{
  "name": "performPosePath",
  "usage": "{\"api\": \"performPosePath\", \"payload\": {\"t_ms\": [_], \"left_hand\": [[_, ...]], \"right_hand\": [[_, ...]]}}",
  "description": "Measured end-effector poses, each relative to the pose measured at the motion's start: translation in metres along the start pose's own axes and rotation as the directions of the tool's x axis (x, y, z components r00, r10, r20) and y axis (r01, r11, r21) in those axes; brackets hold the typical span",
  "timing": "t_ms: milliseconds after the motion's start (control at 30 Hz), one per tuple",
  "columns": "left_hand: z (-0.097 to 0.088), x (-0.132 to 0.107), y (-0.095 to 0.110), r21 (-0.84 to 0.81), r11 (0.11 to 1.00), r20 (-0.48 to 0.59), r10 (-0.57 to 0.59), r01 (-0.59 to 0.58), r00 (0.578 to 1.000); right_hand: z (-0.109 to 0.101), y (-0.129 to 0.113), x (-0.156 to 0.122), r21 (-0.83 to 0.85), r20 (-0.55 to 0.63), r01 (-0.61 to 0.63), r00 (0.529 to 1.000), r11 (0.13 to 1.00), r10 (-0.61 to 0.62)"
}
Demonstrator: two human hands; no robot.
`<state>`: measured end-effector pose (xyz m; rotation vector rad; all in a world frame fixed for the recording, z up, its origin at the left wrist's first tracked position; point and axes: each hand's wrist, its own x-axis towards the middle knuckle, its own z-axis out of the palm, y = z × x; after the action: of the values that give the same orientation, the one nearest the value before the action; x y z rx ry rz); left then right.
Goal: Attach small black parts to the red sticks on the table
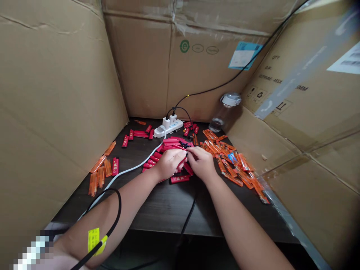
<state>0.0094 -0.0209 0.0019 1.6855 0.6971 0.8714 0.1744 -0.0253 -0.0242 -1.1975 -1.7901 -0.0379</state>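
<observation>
My left hand (169, 164) is closed around a red lighter case, most of it covered by the fingers. Fingertips of my right hand (201, 162) pinch together at the far end of that case, beside a small dark part; exactly what they grip is too small to tell. Beneath and behind both hands lies a pile of red lighter cases (150, 162) with pale lettering. One red lighter case (180, 179) rests just in front of the hands. To the right, translucent orange lighter bodies (229, 165) are heaped close to my right hand.
A white power strip (173, 127) with plugged-in adapters stands behind the pile. Its white cord (126, 170) crosses the dark table (157, 213). A clear bottle (222, 114) stands at back right. More orange pieces (98, 178) lie left. Cardboard walls (140, 67) surround three sides.
</observation>
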Motion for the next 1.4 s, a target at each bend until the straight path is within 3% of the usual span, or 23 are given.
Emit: {"api": "performPosePath", "payload": {"t_ms": [100, 167, 267, 367, 433, 600, 867, 1133, 1400], "left_hand": [[0.003, 0.001, -0.002, -0.057, 0.998, 0.018, 0.000, 0.001, 1.000], [0.003, 0.002, -0.003, 0.004, 0.999, -0.012, 0.046, -0.046, 0.999], [0.001, 0.005, -0.004, 0.138, 0.985, -0.111, 0.122, -0.106, 0.986], [0.000, 0.007, -0.006, 0.226, 0.963, -0.164, 0.187, -0.148, 0.968], [0.000, 0.007, -0.007, 0.274, 0.946, -0.176, 0.226, -0.173, 0.958], [0.000, 0.005, -0.007, 0.362, 0.904, -0.217, 0.317, -0.226, 0.923], [0.000, 0.005, -0.006, 0.410, 0.815, -0.180, 0.513, -0.410, 0.840], [-0.004, 0.001, 0.005, 0.407, 0.744, -0.032, 0.591, -0.530, 0.806], [-0.007, 0.001, 0.006, 0.421, 0.700, 0.038, 0.622, -0.577, 0.782]], "right_hand": [[0.008, 0.005, 0.004, -0.067, 0.082, 0.027, 0.996, 0.997, -0.021], [0.007, 0.002, 0.007, -0.056, 0.027, 0.011, 1.000, 0.998, -0.009], [-0.004, -0.012, 0.007, 0.125, -0.110, -0.070, 0.990, 0.990, 0.084], [-0.015, -0.029, 0.003, 0.381, -0.021, -0.095, 0.994, 0.920, 0.111], [-0.019, -0.036, 0.000, 0.440, 0.026, -0.099, 0.995, 0.893, 0.098], [-0.018, -0.037, -0.003, 0.454, -0.004, -0.104, 0.993, 0.885, 0.118], [-0.022, -0.040, -0.002, 0.495, 0.001, -0.082, 0.996, 0.865, 0.094], [-0.030, -0.043, 0.000, 0.676, 0.124, -0.172, 0.985, 0.716, 0.120], [-0.029, -0.047, -0.003, 0.633, 0.064, -0.132, 0.991, 0.763, 0.119]]}}
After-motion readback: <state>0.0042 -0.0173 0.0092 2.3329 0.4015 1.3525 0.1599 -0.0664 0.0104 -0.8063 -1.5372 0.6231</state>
